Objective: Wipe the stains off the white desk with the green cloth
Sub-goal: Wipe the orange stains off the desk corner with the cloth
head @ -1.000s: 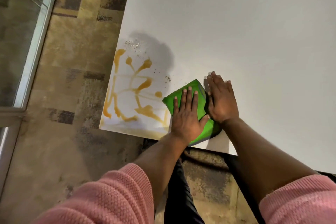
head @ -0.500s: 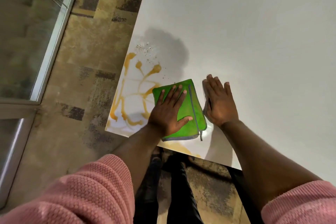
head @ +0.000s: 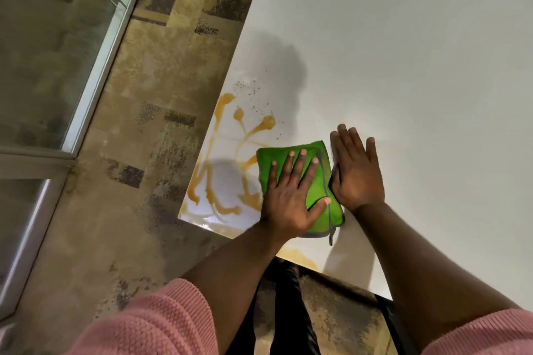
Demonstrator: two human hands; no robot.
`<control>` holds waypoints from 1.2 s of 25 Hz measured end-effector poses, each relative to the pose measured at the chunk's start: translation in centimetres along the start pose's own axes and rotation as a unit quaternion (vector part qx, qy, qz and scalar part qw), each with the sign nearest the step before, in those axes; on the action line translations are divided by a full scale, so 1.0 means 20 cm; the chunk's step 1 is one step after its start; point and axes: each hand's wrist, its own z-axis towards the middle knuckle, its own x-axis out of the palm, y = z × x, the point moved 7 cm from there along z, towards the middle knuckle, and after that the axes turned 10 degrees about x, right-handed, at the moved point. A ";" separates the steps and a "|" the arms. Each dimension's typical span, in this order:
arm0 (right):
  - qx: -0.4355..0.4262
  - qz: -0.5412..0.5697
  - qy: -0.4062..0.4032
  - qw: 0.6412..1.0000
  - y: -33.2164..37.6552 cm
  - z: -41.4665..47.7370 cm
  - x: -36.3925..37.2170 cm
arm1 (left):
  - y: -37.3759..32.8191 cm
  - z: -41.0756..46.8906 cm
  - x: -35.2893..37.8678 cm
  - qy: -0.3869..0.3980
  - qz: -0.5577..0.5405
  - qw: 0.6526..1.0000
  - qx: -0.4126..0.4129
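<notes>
The left hand (head: pixel 291 199) presses flat, fingers spread, on the folded green cloth (head: pixel 317 190) at the desk (head: pixel 418 66) corner; the right hand (head: pixel 356 173) lies open beside it. Wiping looks underway: next, push the cloth leftward across the orange stains (head: pixel 230 158).

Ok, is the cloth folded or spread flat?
Folded: the cloth is a compact pad, its grey edging running across the top face, under the flat left hand.
</notes>
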 end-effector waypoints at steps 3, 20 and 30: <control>0.000 0.005 -0.007 1.000 0.00 0.01 0.01 | 0.07 0.09 -0.01 0.004 -0.005 1.000 0.021; 0.027 -0.029 -0.024 0.999 -0.02 0.00 0.06 | 0.27 0.05 -0.06 -0.013 -0.005 1.000 0.008; 0.001 0.005 -0.036 0.999 0.15 0.09 0.02 | 0.47 0.32 -0.16 -0.021 -0.013 1.000 0.015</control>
